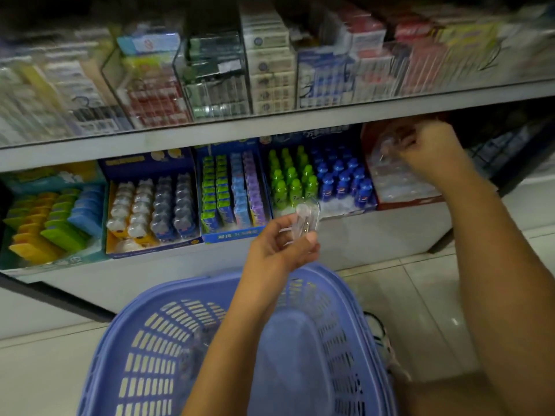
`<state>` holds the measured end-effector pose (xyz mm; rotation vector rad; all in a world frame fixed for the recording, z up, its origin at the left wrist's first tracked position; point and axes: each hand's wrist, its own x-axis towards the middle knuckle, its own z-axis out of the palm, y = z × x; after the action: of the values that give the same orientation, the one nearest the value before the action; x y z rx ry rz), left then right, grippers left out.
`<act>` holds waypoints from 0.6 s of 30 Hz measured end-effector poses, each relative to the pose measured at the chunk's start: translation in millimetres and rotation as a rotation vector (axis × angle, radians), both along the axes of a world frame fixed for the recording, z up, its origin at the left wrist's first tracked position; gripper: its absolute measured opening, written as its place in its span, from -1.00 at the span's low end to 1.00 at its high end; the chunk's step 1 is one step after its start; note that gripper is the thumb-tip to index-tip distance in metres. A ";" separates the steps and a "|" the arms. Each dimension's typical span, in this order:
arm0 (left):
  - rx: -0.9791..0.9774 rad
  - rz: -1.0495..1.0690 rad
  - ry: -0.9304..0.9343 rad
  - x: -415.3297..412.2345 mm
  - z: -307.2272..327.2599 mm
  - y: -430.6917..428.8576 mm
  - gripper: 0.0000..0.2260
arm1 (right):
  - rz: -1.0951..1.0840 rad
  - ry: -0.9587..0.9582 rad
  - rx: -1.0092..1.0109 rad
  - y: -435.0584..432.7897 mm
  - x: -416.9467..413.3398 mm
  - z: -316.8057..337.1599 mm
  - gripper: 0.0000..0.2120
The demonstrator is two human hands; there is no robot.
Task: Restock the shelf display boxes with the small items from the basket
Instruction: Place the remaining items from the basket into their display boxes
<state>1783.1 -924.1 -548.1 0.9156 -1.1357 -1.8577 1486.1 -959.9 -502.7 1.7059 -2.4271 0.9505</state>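
**Restock at the red display box: one piece going in**

R hand (426, 148) hangs over the red display box (411, 202), near its back-left corner. Its fingers (405, 141) are curled & pinching what looks like a clear piece (389, 144); it's blurred, so not 100% sure. L hand (279, 250) hovers down-left of the box, out in front of the shelf (375, 232), gripping a few clear items (307, 219). Basket (150, 340) sits on the floor below-left of the box, w/ the L forearm crossing over it. Something dim lies inside behind the arm; can't make it out. The neighbour box just left, w/ green & blue bottles (318, 181), looks full.

Step in hand, I'd say: setting one piece into the red box, which holds clear packs. Next move prob. calls for letting go once the piece sits in a row, then passing another from L to R w/o spilling the bunch.
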 end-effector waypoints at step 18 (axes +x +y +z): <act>0.111 -0.067 0.006 -46.9 -25.1 -5.6 -0.68 | 0.192 -0.195 0.279 -58.2 -53.3 -36.6 -0.62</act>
<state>1736.2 -929.7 -573.2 0.9438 -1.0800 -1.9929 1432.9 -1018.1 -539.3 2.0590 -2.6660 0.8660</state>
